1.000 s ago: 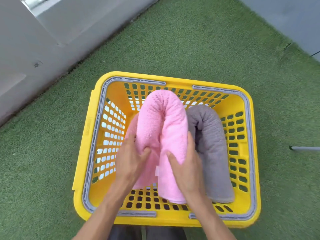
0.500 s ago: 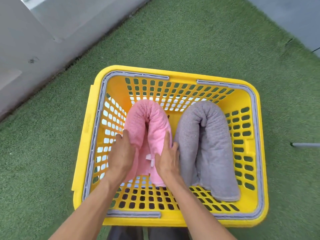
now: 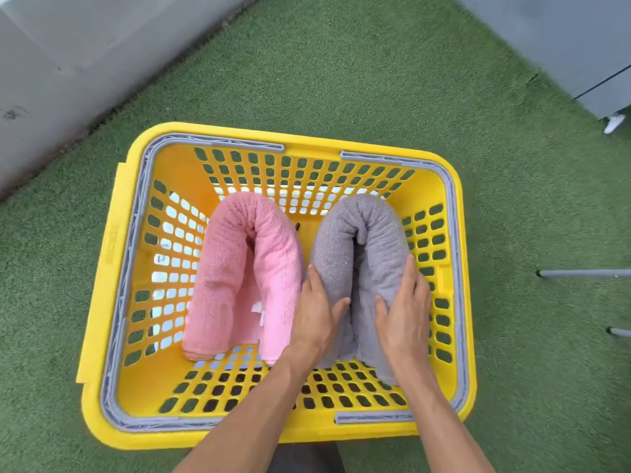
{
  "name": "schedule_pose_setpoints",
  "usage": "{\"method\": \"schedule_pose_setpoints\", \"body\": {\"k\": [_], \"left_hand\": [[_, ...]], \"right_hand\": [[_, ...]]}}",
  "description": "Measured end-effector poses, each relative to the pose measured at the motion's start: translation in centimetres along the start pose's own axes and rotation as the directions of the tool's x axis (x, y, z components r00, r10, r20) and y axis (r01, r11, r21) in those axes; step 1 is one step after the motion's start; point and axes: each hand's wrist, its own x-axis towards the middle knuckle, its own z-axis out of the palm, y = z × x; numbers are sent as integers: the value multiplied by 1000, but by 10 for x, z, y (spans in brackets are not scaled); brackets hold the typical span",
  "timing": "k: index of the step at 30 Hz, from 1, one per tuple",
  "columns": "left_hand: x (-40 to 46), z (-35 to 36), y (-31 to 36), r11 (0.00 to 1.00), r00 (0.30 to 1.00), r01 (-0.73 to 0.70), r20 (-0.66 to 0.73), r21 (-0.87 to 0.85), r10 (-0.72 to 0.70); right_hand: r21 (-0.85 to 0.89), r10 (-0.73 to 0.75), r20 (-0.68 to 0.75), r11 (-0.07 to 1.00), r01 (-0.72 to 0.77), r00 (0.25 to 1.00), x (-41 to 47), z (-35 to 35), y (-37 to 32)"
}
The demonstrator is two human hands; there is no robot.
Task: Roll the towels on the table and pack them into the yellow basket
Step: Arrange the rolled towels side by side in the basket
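Observation:
The yellow basket stands on green turf, seen from above. Inside it, a rolled pink towel lies bent into a U on the left half. A rolled grey towel, bent the same way, lies on the right half. My left hand holds the grey towel's left leg, thumb on top. My right hand holds its right leg from the outer side. Neither hand touches the pink towel.
Artificial grass surrounds the basket. A grey wall runs along the upper left and a grey cabinet stands at the upper right. Thin grey metal legs poke in from the right edge.
Both hands lowered the pink towel into the basket's left half, let it go, then moved right onto the grey towel. The camera came closer over the basket.

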Motion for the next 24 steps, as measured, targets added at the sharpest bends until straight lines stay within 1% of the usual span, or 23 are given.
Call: {"method": "schedule_pose_setpoints", "body": {"k": [2, 4, 6, 8, 10, 11, 13, 15, 17, 18, 20, 23, 24], "left_hand": [[1, 7, 2, 999, 996, 36, -76, 19, -35], [3, 7, 4, 997, 993, 44, -113, 68, -36], [3, 0, 7, 994, 989, 48, -145, 97, -34], [2, -9, 13, 997, 975, 24, -221, 79, -6], [6, -15, 13, 999, 959, 0, -284, 42, 12], [10, -14, 11, 999, 959, 10, -282, 51, 4], [16, -10, 11, 996, 972, 55, -230, 75, -37], [16, -6, 14, 996, 984, 43, -177, 72, -30], [12, -7, 20, 997, 982, 18, -186, 80, -3], [8, -12, 23, 997, 979, 3, -203, 77, 12], [0, -30, 24, 997, 968, -38, -246, 73, 55], [-12, -73, 13, 990, 945, -81, -306, 113, 112], [-15, -87, 9, 990, 941, -66, -322, 126, 104]], "right_hand": [[13, 13, 56, 1000, -14, 998, 4, 0, 2], [31, 27, 119, 999, -31, 992, 6, -1, 3], [70, 18, 99, 997, -25, 995, 7, -6, 7], [124, -1, 49, 992, -5, 999, 8, -11, 12], [155, 0, 67, 988, -10, 998, 7, -10, 9], [153, 16, 111, 988, -33, 994, 7, -5, 7], [118, 52, 196, 990, -76, 979, 6, 6, 3], [89, 64, 203, 993, -84, 977, 6, 13, 2], [97, 52, 158, 993, -68, 986, 9, 9, 2], [128, 34, 127, 991, -50, 991, 9, 5, 1], [246, -8, 90, 969, -14, 996, 1, -4, -5], [407, -76, 142, 913, 11, 987, -18, -7, -31], [440, -103, 150, 898, 27, 983, -24, -2, -42]]}}
